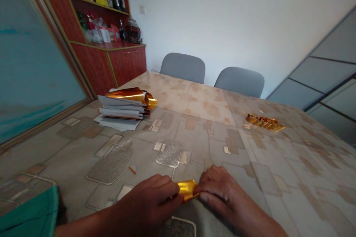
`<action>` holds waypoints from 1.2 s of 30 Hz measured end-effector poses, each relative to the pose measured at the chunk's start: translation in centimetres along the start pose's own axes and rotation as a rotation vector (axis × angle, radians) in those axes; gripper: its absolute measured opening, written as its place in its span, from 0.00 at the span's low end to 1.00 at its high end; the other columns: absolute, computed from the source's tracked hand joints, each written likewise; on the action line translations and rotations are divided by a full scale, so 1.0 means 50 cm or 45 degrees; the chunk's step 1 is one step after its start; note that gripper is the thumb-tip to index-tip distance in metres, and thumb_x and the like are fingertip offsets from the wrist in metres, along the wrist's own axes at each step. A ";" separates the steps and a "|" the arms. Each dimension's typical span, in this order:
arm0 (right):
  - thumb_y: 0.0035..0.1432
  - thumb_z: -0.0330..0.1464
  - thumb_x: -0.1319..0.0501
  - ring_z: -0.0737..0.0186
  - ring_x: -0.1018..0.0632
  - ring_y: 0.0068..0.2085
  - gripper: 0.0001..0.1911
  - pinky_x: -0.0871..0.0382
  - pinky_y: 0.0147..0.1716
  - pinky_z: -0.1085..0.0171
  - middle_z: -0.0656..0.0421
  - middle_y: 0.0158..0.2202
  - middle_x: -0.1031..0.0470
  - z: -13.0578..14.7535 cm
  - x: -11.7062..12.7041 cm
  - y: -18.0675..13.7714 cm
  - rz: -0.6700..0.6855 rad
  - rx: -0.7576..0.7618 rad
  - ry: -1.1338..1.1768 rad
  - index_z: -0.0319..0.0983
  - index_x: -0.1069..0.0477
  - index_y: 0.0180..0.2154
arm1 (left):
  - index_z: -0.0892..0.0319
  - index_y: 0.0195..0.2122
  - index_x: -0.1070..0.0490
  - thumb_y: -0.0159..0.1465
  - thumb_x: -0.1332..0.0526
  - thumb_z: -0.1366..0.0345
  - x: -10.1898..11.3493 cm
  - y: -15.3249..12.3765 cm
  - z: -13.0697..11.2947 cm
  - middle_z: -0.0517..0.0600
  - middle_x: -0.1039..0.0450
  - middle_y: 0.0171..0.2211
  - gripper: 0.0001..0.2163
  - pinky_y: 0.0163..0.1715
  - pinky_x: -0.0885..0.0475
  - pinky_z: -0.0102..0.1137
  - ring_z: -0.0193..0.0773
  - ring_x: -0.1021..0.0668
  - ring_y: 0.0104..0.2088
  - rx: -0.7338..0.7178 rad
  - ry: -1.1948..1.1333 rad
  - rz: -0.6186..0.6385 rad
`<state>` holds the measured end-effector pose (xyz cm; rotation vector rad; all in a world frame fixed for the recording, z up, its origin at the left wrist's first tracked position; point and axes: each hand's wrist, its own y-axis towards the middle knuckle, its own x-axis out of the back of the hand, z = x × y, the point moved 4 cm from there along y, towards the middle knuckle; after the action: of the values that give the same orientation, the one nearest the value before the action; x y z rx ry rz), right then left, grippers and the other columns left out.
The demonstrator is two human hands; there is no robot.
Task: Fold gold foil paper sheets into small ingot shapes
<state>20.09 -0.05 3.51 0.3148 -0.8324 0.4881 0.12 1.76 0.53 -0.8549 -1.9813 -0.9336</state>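
A small piece of shiny gold foil paper point(187, 189), folded or rolled up, is held low over the near part of the table. The fingers of my left hand point(155, 199) are closed on its left end. My right hand point(222, 192) pinches the right end between thumb and fingers. Only the middle of the gold paper shows between the hands; both ends are hidden by my fingers.
A stack of grey-backed gold foil sheets point(122, 109) lies at the left on the patterned tablecloth point(191, 139). Several folded gold pieces point(264, 122) sit in a row at the right. Grey chairs point(182, 67) stand beyond the far edge; a red-brown cabinet point(128, 66) is behind.
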 end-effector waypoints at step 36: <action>0.59 0.27 0.30 0.55 0.24 0.32 0.10 0.35 0.32 0.60 0.60 0.31 0.24 -0.043 -0.047 0.038 -0.273 -0.235 -0.347 0.41 0.29 0.32 | 0.69 0.61 0.33 0.71 0.48 0.74 0.024 0.006 -0.026 0.60 0.24 0.57 0.18 0.52 0.24 0.38 0.47 0.21 0.49 -0.201 0.289 0.123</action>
<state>19.10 1.84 0.50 0.2993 -1.0871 0.1673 0.25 1.13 2.18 -0.8821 -1.6759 -1.0906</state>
